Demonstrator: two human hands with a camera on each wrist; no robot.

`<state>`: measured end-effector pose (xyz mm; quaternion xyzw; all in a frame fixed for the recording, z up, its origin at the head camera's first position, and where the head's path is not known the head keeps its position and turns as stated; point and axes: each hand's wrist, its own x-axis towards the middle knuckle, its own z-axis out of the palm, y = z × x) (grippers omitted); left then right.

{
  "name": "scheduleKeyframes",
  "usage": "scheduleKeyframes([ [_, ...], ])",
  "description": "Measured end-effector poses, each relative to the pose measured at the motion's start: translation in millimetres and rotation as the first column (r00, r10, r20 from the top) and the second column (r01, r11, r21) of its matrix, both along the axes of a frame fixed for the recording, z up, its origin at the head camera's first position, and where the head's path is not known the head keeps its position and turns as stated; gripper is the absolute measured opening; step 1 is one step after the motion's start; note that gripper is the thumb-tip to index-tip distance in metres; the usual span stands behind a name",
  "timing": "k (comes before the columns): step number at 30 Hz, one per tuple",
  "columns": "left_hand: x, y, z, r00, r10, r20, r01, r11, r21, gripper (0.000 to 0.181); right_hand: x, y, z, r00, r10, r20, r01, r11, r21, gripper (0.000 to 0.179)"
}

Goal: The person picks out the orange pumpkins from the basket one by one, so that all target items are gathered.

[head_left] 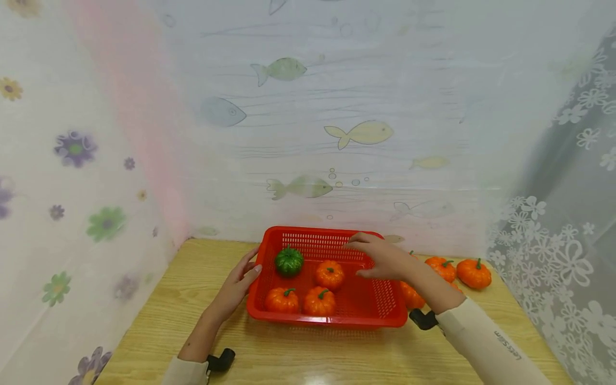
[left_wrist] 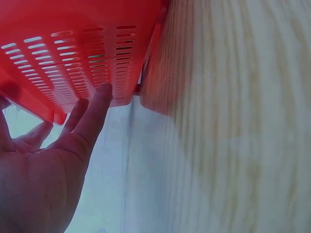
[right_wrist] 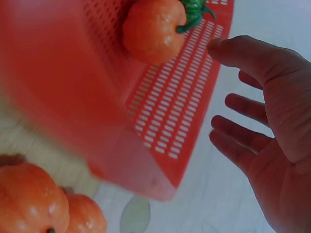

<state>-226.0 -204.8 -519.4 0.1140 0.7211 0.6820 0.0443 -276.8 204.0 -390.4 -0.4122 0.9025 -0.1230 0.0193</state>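
Observation:
A red plastic basket (head_left: pixel 353 320) with slotted walls stands on the table. Inside it lie a green toy pumpkin (head_left: pixel 289 262) and three orange toy pumpkins (head_left: pixel 329 275). At the basket's left side, my left hand (head_left: pixel 237 283) holds the edge, thumb at the rim and fingers against the outer wall (left_wrist: pixel 73 63). My right hand (head_left: pixel 382 258) hovers over the basket's right part with fingers spread and nothing held. In the right wrist view its thumb points toward the slotted wall (right_wrist: pixel 170 111), and an orange pumpkin (right_wrist: pixel 153 31) shows beyond.
Several orange pumpkins (head_left: pixel 474 274) lie on the wooden table (head_left: pixel 269 355) right of the basket, partly hidden by my right forearm. A fish-patterned sheet (head_left: pixel 298 133) hangs behind the table. Flowered curtains flank it on the left (head_left: pixel 86 176) and right (head_left: pixel 568 240).

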Motion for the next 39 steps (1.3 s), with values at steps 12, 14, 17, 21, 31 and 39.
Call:
scheduleKeyframes([
  [12, -0.1, 0.5, -0.6, 1.000, 0.015, 0.003, -0.014, 1.000, -0.028, 0.060, -17.3, -42, -18.9, 0.991, 0.061, 0.115, -0.075, 0.990, 0.119, 0.068],
  [14, 0.7, 0.8, -0.6, 1.000, 0.014, 0.009, -0.013, 1.000, -0.025, 0.060, -19.9, -45, -23.8, 0.990, 0.071, 0.125, -0.088, 0.987, 0.132, 0.069],
  [17, 2.1, 1.5, -0.2, 1.000, 0.021, 0.019, -0.020, 0.999, -0.026, 0.060, -22.9, -50, -28.9, 0.986, 0.080, 0.145, -0.103, 0.981, 0.162, 0.071],
  [21, 2.8, 1.9, 1.4, 0.999, 0.029, 0.022, -0.028, 0.999, -0.023, 0.061, -26.4, -54, -32.5, 0.986, 0.054, 0.156, -0.086, 0.975, 0.207, 0.072],
  [31, 1.1, 0.7, 1.8, 1.000, 0.015, 0.003, -0.015, 1.000, -0.024, 0.060, -30.3, -60, -35.9, 0.986, 0.023, 0.168, -0.061, 0.973, 0.221, 0.069],
  [39, 2.5, 1.9, 4.4, 1.000, 0.007, 0.009, -0.007, 1.000, -0.011, 0.061, -34.0, -61, -39.4, 0.984, 0.037, 0.172, -0.077, 0.969, 0.235, 0.065],
])
